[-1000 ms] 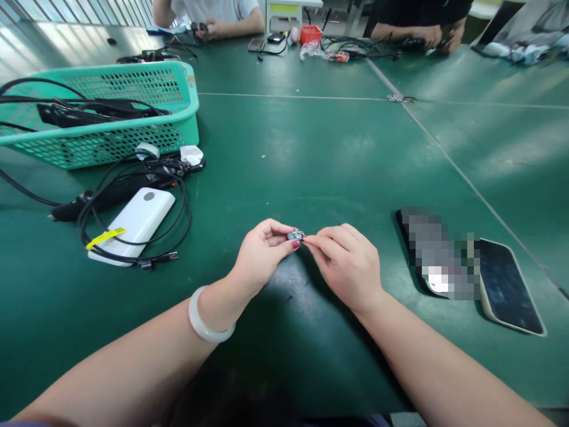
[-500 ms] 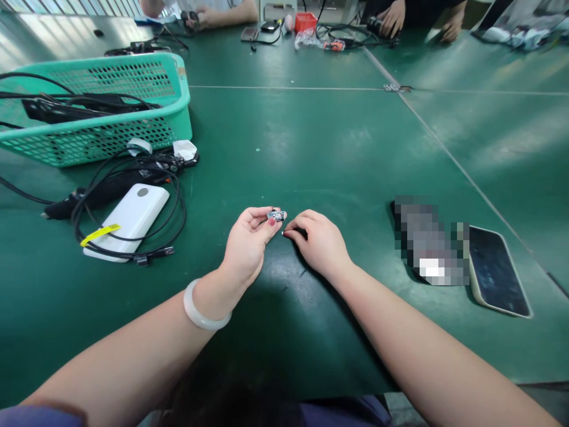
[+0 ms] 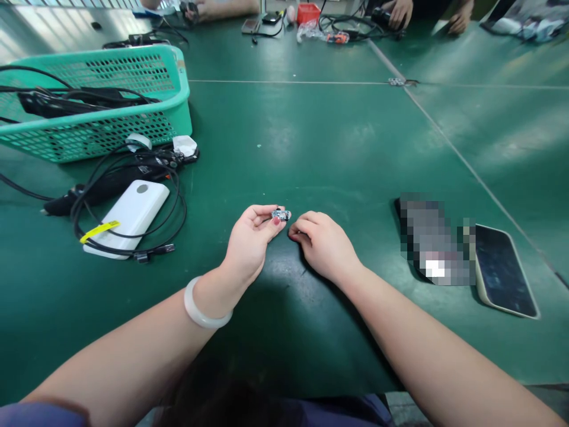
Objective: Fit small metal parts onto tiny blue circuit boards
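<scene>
My left hand (image 3: 249, 240) pinches a small circuit board (image 3: 281, 215) between thumb and fingers, a little above the green table (image 3: 311, 148). The board is bluish and silver with a dark part on top. Just right of it, apart from the board, my right hand (image 3: 326, 243) is closed with thumb and fingertips pressed together low over the table. Whatever those fingertips hold, if anything, is hidden from view.
On the left stand a green plastic basket (image 3: 184, 107) of black cables and devices, a white power bank (image 3: 142, 204) and a coiled black cable (image 3: 180, 219). Right lie a blurred dark object (image 3: 429, 231) and a phone (image 3: 504, 270). Other people's hands (image 3: 400, 12) work across the table.
My right fingertips have shifted slightly right, and the tiny white bit at them has gone out of sight. The left hand with the circuit board moved slightly right. The camera view shifted a little.
</scene>
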### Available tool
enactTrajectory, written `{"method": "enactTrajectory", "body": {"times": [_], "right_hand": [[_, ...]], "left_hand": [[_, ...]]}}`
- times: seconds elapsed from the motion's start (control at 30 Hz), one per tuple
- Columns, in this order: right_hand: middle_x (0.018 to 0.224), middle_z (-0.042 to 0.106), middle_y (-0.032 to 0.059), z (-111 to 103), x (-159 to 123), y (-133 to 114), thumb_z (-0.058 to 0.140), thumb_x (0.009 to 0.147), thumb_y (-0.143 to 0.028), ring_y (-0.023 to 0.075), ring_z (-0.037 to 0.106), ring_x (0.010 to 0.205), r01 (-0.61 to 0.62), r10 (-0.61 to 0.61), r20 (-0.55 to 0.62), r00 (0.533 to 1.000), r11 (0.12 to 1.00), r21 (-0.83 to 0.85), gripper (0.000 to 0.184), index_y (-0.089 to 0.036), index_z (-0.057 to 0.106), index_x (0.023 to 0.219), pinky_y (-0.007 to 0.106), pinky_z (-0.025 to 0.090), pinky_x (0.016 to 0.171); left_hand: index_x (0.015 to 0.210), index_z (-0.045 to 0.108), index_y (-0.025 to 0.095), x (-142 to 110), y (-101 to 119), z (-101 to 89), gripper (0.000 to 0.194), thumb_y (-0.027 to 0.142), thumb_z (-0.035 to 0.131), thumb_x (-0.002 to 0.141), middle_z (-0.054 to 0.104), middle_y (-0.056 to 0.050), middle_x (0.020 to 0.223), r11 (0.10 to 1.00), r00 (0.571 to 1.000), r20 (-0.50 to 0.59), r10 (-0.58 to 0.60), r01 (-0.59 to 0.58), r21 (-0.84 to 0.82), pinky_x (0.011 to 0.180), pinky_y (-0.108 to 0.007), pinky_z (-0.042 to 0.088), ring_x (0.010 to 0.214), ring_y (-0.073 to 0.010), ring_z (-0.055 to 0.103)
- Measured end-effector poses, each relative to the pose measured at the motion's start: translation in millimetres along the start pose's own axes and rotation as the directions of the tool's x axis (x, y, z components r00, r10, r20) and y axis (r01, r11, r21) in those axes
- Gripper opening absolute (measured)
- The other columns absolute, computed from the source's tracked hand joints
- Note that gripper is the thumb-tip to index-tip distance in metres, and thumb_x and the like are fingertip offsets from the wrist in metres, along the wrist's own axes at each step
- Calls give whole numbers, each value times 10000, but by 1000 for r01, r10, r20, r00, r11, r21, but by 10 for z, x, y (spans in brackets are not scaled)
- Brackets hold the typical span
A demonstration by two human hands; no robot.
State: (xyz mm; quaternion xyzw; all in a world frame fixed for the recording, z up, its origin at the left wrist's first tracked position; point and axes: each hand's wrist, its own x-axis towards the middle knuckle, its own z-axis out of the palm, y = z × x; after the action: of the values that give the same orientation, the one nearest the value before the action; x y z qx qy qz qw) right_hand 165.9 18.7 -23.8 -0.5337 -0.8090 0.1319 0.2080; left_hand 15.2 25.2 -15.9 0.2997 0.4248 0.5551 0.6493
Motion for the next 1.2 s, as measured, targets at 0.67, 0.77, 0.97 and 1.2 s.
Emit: {"method": "enactTrajectory", "body": {"times": [0.67,0.77,0.97,1.2], "right_hand": [[846,668,52,-134,-84,127,558,841,-119,214,599,850,-228,226,-45,973,973,-40,149,-192,632,734,357,474,800],[842,670,55,-127,-83,139,535,845,-107,216,597,845,-232,229,-57,972,971,-55,177,-191,637,727,352,471,789],[807,666,43,-203,-103,129,540,840,-117,199,599,797,-180,168,-256,952,983,-22,166,-196,640,734,338,476,761],[816,670,43,-231,-124,-67,520,889,-154,186,604,792,-53,60,-381,922,998,29,177,-214,629,764,337,492,746]], "left_hand": [[846,633,148,-24,-8,11,204,122,751,681,727,-45,979,989,998,51,-41,33,147,939,-324,505,919,-129,677],[838,629,143,-38,3,12,198,115,748,683,731,-55,975,981,996,68,-54,40,190,949,-336,504,915,-135,683],[823,615,146,-60,21,28,195,124,752,686,735,-50,965,974,993,97,-74,51,220,950,-346,505,906,-137,690],[812,615,141,-77,18,32,204,114,759,669,733,-53,930,971,988,122,-99,69,229,957,-374,501,890,-152,696]]}}
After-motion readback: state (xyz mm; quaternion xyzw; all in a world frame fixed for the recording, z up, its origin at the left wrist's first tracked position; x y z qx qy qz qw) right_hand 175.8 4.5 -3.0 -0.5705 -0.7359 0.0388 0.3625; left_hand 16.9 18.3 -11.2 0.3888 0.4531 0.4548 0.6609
